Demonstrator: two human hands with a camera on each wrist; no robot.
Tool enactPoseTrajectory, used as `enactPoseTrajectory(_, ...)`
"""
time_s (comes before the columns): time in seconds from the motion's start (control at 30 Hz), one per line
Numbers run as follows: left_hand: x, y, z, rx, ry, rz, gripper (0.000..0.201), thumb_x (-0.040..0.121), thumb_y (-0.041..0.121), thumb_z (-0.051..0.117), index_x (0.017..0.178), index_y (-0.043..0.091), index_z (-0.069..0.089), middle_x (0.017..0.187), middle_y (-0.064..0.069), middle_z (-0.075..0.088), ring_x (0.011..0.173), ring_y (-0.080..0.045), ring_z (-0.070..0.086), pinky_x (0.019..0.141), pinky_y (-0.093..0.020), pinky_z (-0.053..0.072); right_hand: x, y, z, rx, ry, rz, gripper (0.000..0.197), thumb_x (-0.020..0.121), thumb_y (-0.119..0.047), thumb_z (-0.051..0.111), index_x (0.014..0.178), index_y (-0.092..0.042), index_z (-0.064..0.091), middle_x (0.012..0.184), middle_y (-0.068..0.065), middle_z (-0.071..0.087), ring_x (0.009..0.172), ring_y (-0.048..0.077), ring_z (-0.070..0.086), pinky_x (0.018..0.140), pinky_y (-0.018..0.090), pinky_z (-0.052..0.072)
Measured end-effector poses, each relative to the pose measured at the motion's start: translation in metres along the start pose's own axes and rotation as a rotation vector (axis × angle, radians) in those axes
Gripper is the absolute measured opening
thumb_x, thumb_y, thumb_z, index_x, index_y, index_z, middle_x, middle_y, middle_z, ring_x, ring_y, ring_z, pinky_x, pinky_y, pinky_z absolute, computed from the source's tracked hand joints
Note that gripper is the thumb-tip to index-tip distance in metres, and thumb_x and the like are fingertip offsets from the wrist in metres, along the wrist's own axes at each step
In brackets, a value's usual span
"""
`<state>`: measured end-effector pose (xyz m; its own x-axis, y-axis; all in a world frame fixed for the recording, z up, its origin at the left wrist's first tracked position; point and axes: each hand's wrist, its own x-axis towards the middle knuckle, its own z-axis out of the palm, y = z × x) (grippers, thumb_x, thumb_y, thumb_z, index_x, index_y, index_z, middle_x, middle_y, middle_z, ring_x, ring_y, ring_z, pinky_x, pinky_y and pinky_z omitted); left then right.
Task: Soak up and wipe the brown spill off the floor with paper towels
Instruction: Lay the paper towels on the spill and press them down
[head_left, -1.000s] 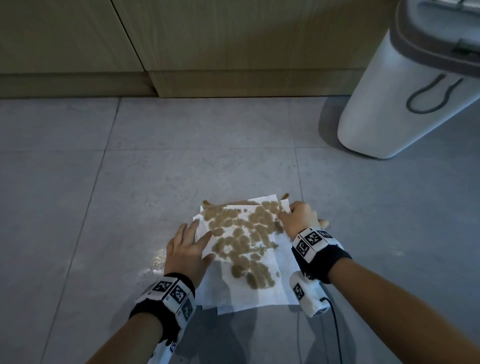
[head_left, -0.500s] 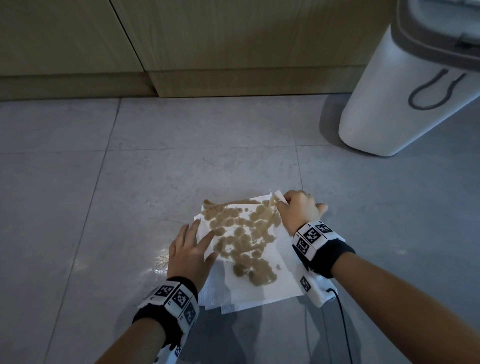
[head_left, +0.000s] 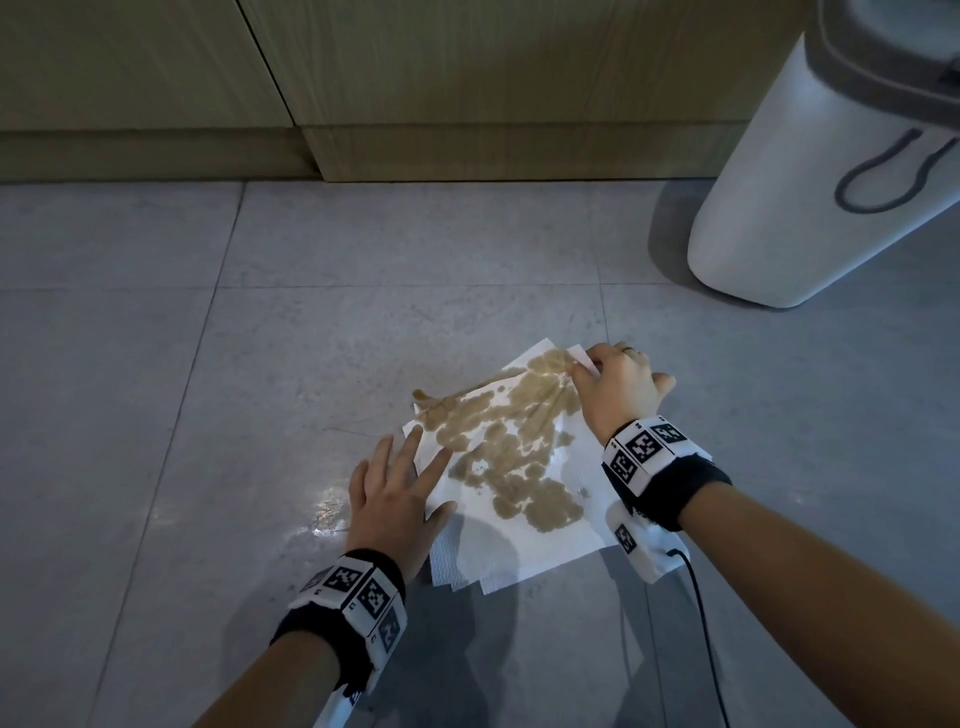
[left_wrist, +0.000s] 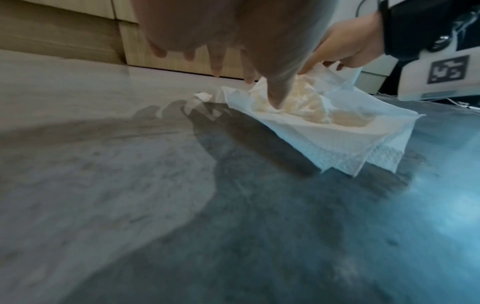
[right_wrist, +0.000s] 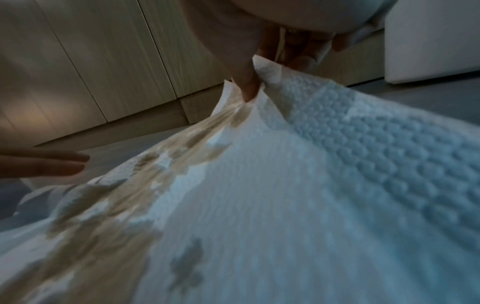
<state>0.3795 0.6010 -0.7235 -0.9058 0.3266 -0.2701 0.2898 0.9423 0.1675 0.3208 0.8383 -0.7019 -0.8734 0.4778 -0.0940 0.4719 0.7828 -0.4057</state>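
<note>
White paper towels (head_left: 524, 540) lie stacked on the grey tiled floor, soaked through with brown blotches (head_left: 511, 452). A thin brown streak of spill (head_left: 423, 397) shows at their far left corner. My right hand (head_left: 613, 389) pinches the far right corner of the towels (right_wrist: 259, 115) and lifts it off the floor. My left hand (head_left: 395, 488) hovers flat with straight fingers just above the towels' left edge (left_wrist: 311, 131), and casts a shadow on the floor. A wet sheen (head_left: 327, 512) glistens on the tile left of the towels.
A white bin with a grey lid (head_left: 810, 171) stands at the far right. Wooden cabinet fronts and their plinth (head_left: 467, 150) run along the back. A black cable (head_left: 701, 613) trails from my right wrist across the floor.
My right hand has pulled the far right corner of the towels up and away, so the sheets now rise and wrinkle. My left hand has lifted off the left edge.
</note>
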Motion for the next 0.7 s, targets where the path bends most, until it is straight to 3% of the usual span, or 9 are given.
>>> enactPoseTrajectory(0.1,0.002,0.004,-0.002,0.122,0.009,0.052,0.085,0.047,0.053,0.084,0.120,0.034,0.046,0.122,-0.002,0.065,0.110,-0.035,0.063,0.081,-0.054,0.050,0.002,-0.002,0.001,0.001,-0.044,0.014,0.025,0.090,-0.030,0.052,0.108,-0.017,0.062,0.111,0.009,0.056,0.110,0.028,0.045,0.090,0.041,0.027)
enactPoseTrajectory(0.2,0.003,0.005,0.002,0.213,-0.030,0.115,0.088,0.044,0.056,0.084,0.120,0.032,0.047,0.125,-0.002,0.064,0.115,-0.037,0.058,0.081,-0.062,0.046,0.001,-0.004,0.000,0.065,-0.113,0.081,0.041,0.088,-0.042,0.053,0.124,-0.024,0.048,0.129,0.011,0.040,0.118,0.029,0.038,0.098,0.044,0.026)
enactPoseTrajectory(0.3,0.003,0.004,0.008,0.260,-0.090,0.131,0.082,0.049,0.063,0.078,0.122,0.029,0.058,0.130,-0.001,0.060,0.124,-0.034,0.048,0.085,-0.064,0.042,-0.017,-0.006,-0.004,0.070,-0.052,0.012,0.056,0.089,-0.044,0.052,0.136,-0.021,0.033,0.132,0.015,0.032,0.115,0.031,0.036,0.097,0.043,0.029)
enactPoseTrajectory(0.4,0.002,0.002,0.011,0.268,-0.136,0.106,0.073,0.062,0.067,0.059,0.124,0.027,0.061,0.134,0.000,0.057,0.123,-0.033,0.053,0.090,-0.064,0.038,-0.051,0.002,-0.001,-0.108,-0.229,-0.148,0.061,0.092,-0.041,0.044,0.142,-0.015,0.021,0.142,0.016,0.026,0.124,0.030,0.031,0.101,0.040,0.031)
enactPoseTrajectory(0.47,0.002,0.002,0.014,0.257,-0.123,0.096,0.073,0.071,0.066,0.043,0.130,0.026,0.055,0.139,0.000,0.052,0.128,-0.032,0.048,0.100,-0.065,0.026,-0.070,0.009,0.007,-0.210,-0.435,-0.185,0.070,0.094,-0.047,0.036,0.146,-0.012,0.006,0.154,0.015,0.005,0.141,0.032,0.009,0.112,0.044,0.021)
enactPoseTrajectory(0.57,0.005,0.003,0.017,0.264,-0.148,0.092,0.074,0.080,0.064,0.021,0.144,0.027,0.031,0.154,0.001,0.025,0.141,-0.028,0.020,0.104,-0.060,-0.006,-0.080,0.014,0.019,-0.266,-0.616,-0.168,0.077,0.094,-0.054,0.023,0.145,-0.009,-0.014,0.154,0.012,-0.023,0.142,0.029,-0.017,0.116,0.046,0.002)
enactPoseTrajectory(0.6,0.006,0.003,0.015,0.250,-0.183,0.074,0.074,0.080,0.064,0.020,0.142,0.026,0.035,0.152,0.001,0.030,0.140,-0.028,0.023,0.105,-0.059,-0.012,-0.079,0.014,0.022,-0.265,-0.633,-0.167,0.079,0.094,-0.055,0.021,0.144,-0.008,-0.018,0.152,0.011,-0.027,0.142,0.028,-0.020,0.116,0.047,-0.002)
enactPoseTrajectory(0.63,0.005,0.004,0.017,0.218,-0.213,0.075,0.074,0.079,0.063,0.023,0.136,0.024,0.047,0.146,-0.001,0.044,0.135,-0.029,0.036,0.108,-0.057,-0.015,-0.078,0.013,0.025,-0.264,-0.639,-0.169,0.080,0.094,-0.056,0.021,0.143,-0.008,-0.020,0.152,0.010,-0.029,0.141,0.027,-0.022,0.115,0.047,-0.004)
enactPoseTrajectory(0.7,0.003,0.007,0.018,0.211,-0.262,0.103,0.075,0.074,0.063,0.025,0.126,0.021,0.059,0.132,-0.002,0.059,0.122,-0.031,0.054,0.111,-0.053,-0.016,-0.074,0.011,0.029,-0.276,-0.635,-0.177,0.080,0.094,-0.056,0.020,0.143,-0.008,-0.020,0.152,0.009,-0.029,0.141,0.025,-0.023,0.115,0.046,-0.007)
